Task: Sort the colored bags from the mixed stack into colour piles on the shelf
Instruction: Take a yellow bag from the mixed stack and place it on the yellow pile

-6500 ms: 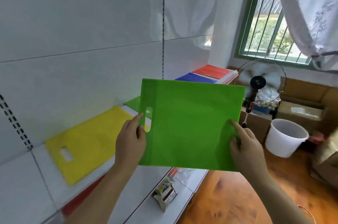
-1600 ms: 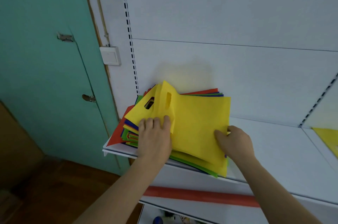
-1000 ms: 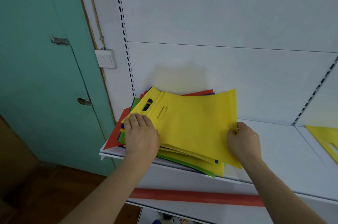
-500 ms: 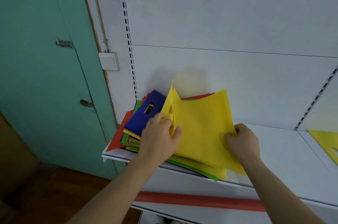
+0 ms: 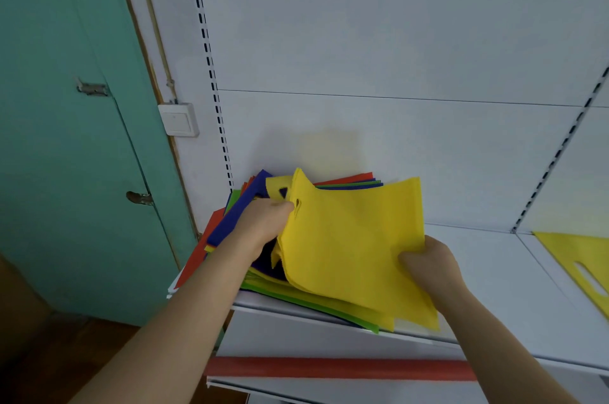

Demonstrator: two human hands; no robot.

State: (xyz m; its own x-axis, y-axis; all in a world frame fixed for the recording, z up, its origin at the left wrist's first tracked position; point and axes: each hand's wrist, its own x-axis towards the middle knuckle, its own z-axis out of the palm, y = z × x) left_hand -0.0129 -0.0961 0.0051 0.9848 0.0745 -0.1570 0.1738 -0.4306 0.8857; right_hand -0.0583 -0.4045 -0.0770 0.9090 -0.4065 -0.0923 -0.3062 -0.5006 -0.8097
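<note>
The left hand pinches the handle-slot edge of a yellow bag while the right hand grips its near right edge, lifting it off the mixed stack at the shelf's left end. The fabric looks light and floppy, possibly two bags clinging together, so holding both edges suits it.

A teal door adjoins a white wall, possibly over wooden flooring.

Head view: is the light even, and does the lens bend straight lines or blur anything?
Head view: soft, even light, no glare; the lifted yellow bag throws a faint yellowish tint and a soft shadow on the white back panel; the slotted rail curves from wide-angle distortion; the yellow pile at the right edge is slightly blurred.
</note>
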